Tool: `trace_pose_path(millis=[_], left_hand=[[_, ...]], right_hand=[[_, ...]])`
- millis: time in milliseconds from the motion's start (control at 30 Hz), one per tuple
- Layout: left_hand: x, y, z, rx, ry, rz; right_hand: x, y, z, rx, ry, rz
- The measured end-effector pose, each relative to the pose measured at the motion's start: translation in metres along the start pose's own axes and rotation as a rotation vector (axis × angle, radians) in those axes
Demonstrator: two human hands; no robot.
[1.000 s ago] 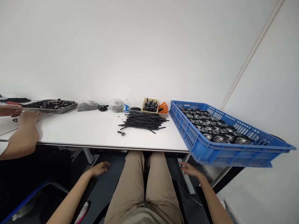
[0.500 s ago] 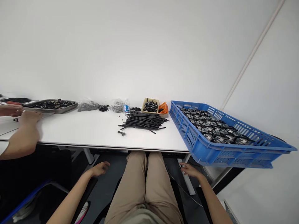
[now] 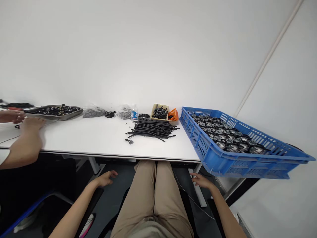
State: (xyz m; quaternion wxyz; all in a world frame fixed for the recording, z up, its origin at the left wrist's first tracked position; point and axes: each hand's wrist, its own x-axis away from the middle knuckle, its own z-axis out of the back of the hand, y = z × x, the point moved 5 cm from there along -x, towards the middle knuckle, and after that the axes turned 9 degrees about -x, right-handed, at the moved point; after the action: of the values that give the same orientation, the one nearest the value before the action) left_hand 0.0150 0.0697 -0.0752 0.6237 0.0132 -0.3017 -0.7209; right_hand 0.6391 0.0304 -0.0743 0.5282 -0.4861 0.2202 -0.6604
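Observation:
Below the table's front edge, my left hand (image 3: 106, 178) hangs past the end of the chair armrest (image 3: 92, 205), fingers loosely apart and holding nothing. On the other side my right hand (image 3: 201, 180) is held out the same way, its fingers spread, nothing in them. Neither hand touches anything on the white table (image 3: 99, 138). A pile of black tubes (image 3: 153, 128) lies on the tabletop ahead of my knees. In front of it sits one small dark part with a round end (image 3: 129, 141).
At right stands a blue crate (image 3: 213, 158) of black-and-clear round parts, overhanging the table. Behind the tubes are a cream basket (image 3: 151, 116), an orange basket (image 3: 174, 114) and a bottle (image 3: 134, 114). Plastic bags (image 3: 93, 111) and a metal tray (image 3: 70, 115) lie left, by a co-worker's hands (image 3: 32, 124).
My hands stay almost where they were; the left fingers look slightly more stretched out. Nothing on the table has visibly moved.

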Motion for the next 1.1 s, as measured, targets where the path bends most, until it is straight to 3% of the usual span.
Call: trace_pose_path(millis=[1100], left_hand=[[-0.0043,-0.0052,-0.0026,-0.002,0.008,0.011]], right_hand=[[0.0008,-0.0007,0.0002,0.018,0.003,0.014]])
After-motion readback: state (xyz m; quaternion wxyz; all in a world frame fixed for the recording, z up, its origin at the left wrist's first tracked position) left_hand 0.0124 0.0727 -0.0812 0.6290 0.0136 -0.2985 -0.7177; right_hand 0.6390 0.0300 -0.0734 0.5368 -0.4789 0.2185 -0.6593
